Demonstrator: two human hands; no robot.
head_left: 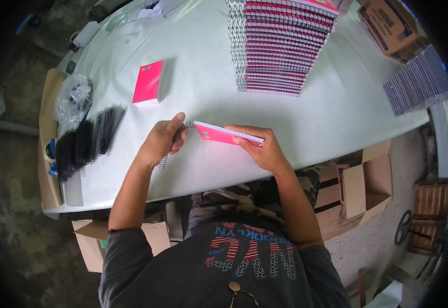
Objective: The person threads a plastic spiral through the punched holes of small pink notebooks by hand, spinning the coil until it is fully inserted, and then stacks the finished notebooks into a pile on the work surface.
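Between my hands is a pink notebook (219, 135), held edge up, with punched holes along its top edge. My right hand (259, 146) grips its right end, thumb on the pink cover and fingers behind. In my closed left hand (166, 137) is a dark wire spiral coil (163, 163). One end of the coil meets the notebook's left corner; the other hangs below my fist. Farther off to the left lies a pile of pink-covered pages (148, 82) with no coil visible on it. Loose black spiral coils (88, 138) lie heaped at the table's left.
A tall stack of spiral-bound notebooks (280, 51) stands at the far middle of the white-covered table (198, 61). Another stack (419, 82) and a cardboard box (391, 28) are at the far right. Clear plastic wrap (73, 97) lies left. Open cartons (365, 182) sit below the near edge.
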